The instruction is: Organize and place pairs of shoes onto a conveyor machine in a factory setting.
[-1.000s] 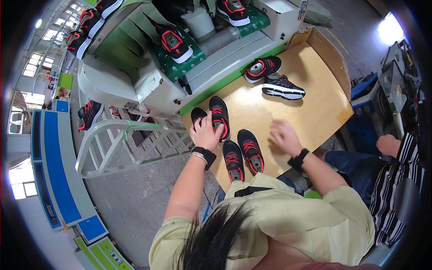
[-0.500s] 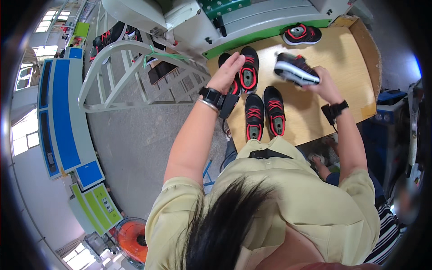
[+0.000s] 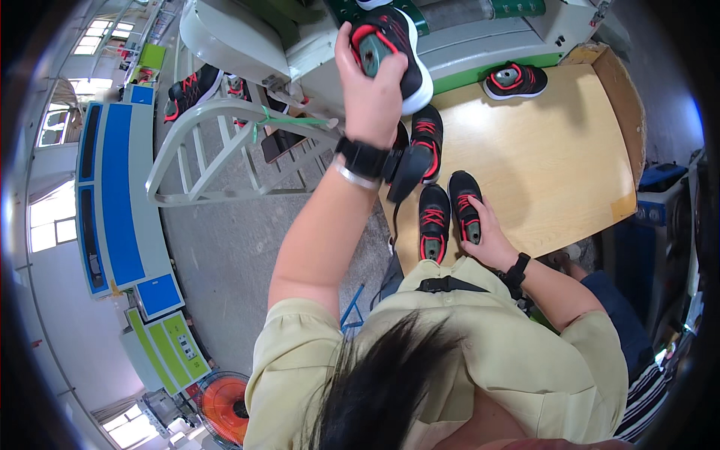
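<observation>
Black-and-red sneaker [image 3: 390,45] is lifted in the person's left hand [image 3: 371,90], fingers wrapped tightly round its side, held up at the far edge of the wooden table [image 3: 555,150] toward the green-and-white machine [image 3: 465,30]. The right hand [image 3: 487,236] rests at the near edge, fingers curled loosely over one shoe of a pair [image 3: 448,217] standing side by side. Another single shoe [image 3: 426,142] lies just past that pair, and one more [image 3: 514,79] sits far right, close to the machine. Judging by this, one shoe is being moved while four wait on the table. Further sneakers [image 3: 191,90] sit on a white rack [image 3: 225,142] to the left.
</observation>
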A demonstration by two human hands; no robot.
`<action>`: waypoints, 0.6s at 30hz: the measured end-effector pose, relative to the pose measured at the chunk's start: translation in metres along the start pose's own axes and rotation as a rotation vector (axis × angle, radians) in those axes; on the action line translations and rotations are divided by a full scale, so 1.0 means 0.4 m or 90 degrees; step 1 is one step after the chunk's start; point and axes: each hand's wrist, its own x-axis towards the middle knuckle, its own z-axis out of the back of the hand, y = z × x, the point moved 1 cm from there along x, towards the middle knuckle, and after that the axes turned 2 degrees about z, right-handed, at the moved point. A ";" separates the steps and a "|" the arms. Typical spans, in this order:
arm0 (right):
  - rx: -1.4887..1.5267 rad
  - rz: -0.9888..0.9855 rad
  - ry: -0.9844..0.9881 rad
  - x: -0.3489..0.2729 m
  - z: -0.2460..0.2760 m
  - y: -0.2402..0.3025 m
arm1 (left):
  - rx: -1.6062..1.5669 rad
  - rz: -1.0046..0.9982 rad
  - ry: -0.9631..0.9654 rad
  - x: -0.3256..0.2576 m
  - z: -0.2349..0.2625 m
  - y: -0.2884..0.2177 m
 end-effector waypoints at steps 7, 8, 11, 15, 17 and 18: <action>0.499 -0.159 -0.115 0.043 0.240 -0.007 | 0.396 -0.181 -0.072 0.143 -0.041 0.125; 0.464 -0.136 -0.169 0.051 0.291 0.037 | 0.416 -0.184 -0.074 0.153 -0.037 0.127; 0.377 0.082 -0.334 0.145 0.426 0.112 | 0.433 -0.178 -0.053 0.173 -0.019 0.128; 0.111 0.360 -0.526 0.362 0.615 0.254 | 0.461 -0.172 -0.022 0.187 -0.021 0.112; -0.061 0.361 -0.580 0.492 0.679 0.300 | 0.442 -0.150 0.002 0.192 -0.021 0.102; -0.118 0.311 -0.553 0.568 0.710 0.282 | 0.428 -0.126 0.007 0.196 -0.029 0.105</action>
